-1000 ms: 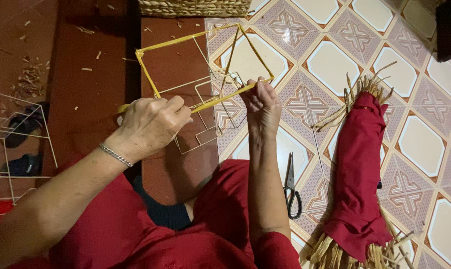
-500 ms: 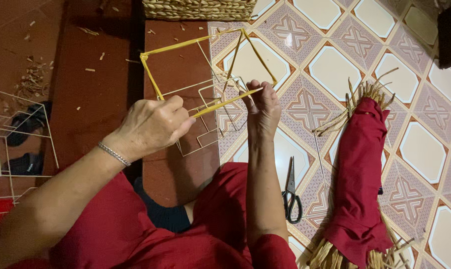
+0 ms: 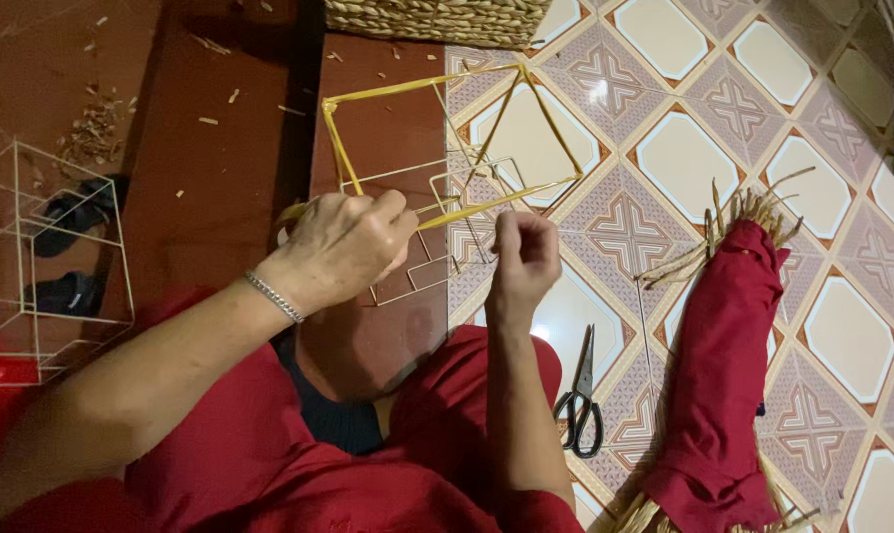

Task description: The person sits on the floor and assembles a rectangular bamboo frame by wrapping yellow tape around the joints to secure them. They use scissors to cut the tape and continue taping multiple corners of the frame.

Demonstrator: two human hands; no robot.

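Straw frame (image 3: 447,138), a yellow cage of thin sticks, sits held up in front of me over the line where the dark red floor meets the patterned tiles, and I judge I'm partway through fixing its near rail, working at a joint along that stick. My left hand (image 3: 343,247) is curled tight, fingers (image 3: 383,212) folded around the left end of the near rail so the frame stays steady; my right hand (image 3: 524,252) is closed in a loose fist with the fingertips (image 3: 511,222) pinched together just under the rail, near its middle, though whether they grip the stick itself or some fine thread I cannot tell. Next, I'd think, the move calls for a small, careful pull or twist at that pinch without bending the slim stick, while the left keeps its hold. Behind the frame, lower down, lies a paler wire frame (image 3: 437,227) of nested squares. To the near right on the tiles rest black-handled scissors (image 3: 580,400), and further right a bundle of straw wrapped in red cloth (image 3: 723,375). Far off stands a woven basket (image 3: 437,18); at the far left, a white wire cube (image 3: 47,257)
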